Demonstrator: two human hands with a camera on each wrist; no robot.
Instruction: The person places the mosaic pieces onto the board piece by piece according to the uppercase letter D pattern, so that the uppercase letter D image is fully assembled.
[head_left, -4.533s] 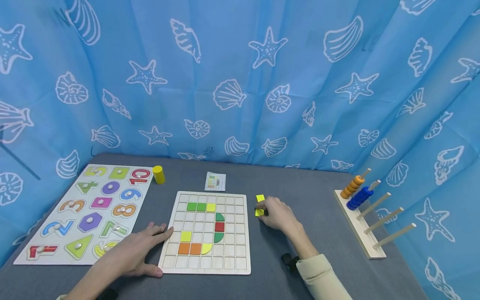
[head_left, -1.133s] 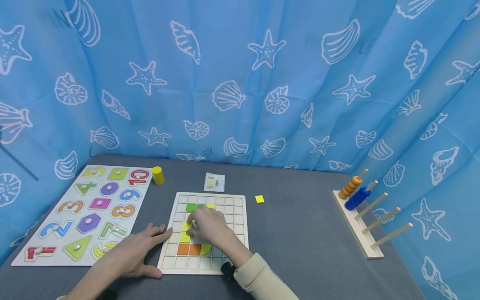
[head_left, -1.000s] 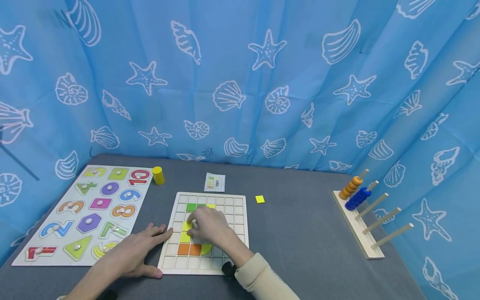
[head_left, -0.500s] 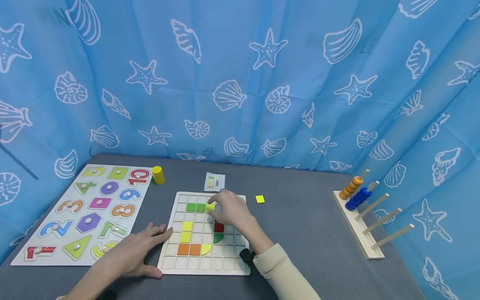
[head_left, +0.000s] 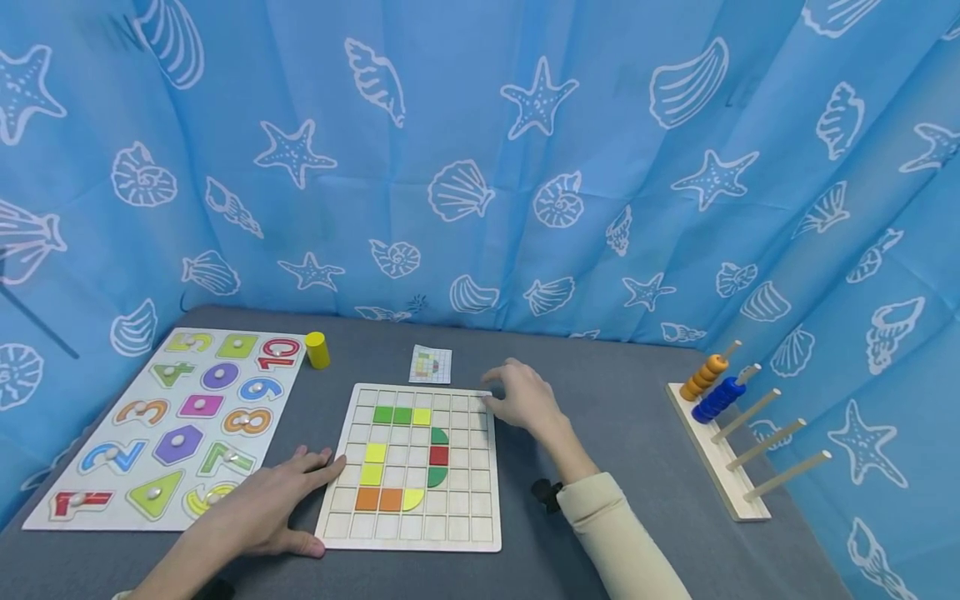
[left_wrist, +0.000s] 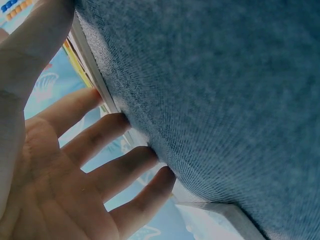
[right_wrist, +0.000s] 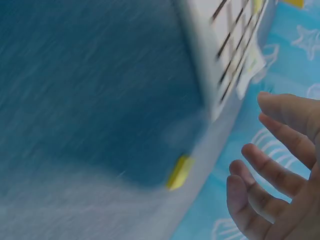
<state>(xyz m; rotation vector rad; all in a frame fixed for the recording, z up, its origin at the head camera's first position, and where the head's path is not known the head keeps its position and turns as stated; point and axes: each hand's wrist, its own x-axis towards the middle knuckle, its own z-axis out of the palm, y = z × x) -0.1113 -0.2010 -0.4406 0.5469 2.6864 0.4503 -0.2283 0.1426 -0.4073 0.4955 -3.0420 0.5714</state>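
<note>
A wooden grid board [head_left: 457,525] lies on the grey table, with colored tiles set in several of its squares: green, yellow, red and orange. The left hand [head_left: 273,504] rests at the board's left edge, its fingertips and thumb touching the rim and cloth, fingers spread. Over the board's upper right corner the right hand [head_left: 525,400] hovers with loosely bent fingers and nothing between them. A loose yellow square tile [right_wrist: 180,172] lies on the cloth in the right wrist view, apart from the fingers; the right hand hides it in the head view.
A small pattern card [head_left: 431,365] lies behind the board. At left are a number-and-shape puzzle board [head_left: 168,400] and a yellow cylinder [head_left: 317,350]. A peg stand [head_left: 716,450] with orange and blue beads stands at right. A blue curtain [head_left: 480,167] surrounds the table.
The right hand has set a yellow tile above the left yellow one, touched the upper yellow tile, then moved right off the board, its fingers empty. The left hand has stayed in place.
</note>
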